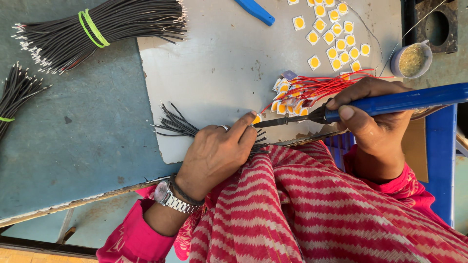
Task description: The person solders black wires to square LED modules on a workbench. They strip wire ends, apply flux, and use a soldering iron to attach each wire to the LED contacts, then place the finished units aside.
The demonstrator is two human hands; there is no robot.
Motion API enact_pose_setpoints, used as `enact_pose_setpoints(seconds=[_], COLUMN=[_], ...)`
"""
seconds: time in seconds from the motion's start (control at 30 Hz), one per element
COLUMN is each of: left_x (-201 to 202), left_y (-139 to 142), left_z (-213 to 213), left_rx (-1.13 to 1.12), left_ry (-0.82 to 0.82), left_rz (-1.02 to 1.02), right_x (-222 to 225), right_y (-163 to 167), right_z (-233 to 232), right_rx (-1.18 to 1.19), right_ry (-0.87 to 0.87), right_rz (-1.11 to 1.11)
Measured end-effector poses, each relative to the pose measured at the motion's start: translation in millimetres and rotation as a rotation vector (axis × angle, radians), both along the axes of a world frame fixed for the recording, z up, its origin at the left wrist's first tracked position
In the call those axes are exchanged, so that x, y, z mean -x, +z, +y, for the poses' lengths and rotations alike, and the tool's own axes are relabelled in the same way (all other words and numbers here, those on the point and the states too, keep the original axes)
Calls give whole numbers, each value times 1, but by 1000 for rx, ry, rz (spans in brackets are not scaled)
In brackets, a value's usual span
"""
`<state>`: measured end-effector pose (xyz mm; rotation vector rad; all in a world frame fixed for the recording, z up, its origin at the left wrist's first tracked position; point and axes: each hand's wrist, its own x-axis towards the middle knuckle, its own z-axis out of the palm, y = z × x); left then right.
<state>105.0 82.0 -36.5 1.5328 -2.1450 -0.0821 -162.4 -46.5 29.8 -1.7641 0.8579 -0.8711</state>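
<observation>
Closest to me is my lap, covered by a red and white striped cloth [312,204] that runs up to the desk [73,160] edge. My left hand [214,156], with a metal wristwatch [168,197] on the wrist, rests at the near edge of a grey board [214,63] lying on the desk. Its grip is closed: the forefinger presses down on a small yellow chip [257,118], while the other fingers pin a loose bunch of short black wires [178,125] that fan out to the left.

My right hand [375,117] has its grip wrapped firmly round the blue handle of a soldering iron [370,104]. The iron lies almost level, and its dark tip points left, ending right at the chip beside my left forefinger.

Just beyond the tip sits a pile of chips with red wires [312,90] attached, the wires trailing to the right. Farther out, loose yellow chips [336,34] are scattered over the board, with a small round tub [412,59] to their right and a blue handle [254,10] at the far edge.

Off the board to the left, a large bundle of black wires [107,29] tied with a green band lies on the desk, and a second bundle [17,92] pokes in from the left edge.
</observation>
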Motion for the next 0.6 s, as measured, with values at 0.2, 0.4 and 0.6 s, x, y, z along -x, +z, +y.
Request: enact_pose_setpoints(seconds=[0.2, 0.4, 0.6], left_x=[2, 3, 3], left_y=[-2, -2, -2], left_z=[1, 1, 0], left_rx=[15, 2, -15], left_ry=[11, 21, 5], left_rz=[15, 27, 21], right_x=[-8, -17, -18], right_y=[2, 19, 26], right_z=[0, -3, 1], right_rx=[49, 293, 350], right_ry=[47, 196, 204], right_rz=[50, 195, 183])
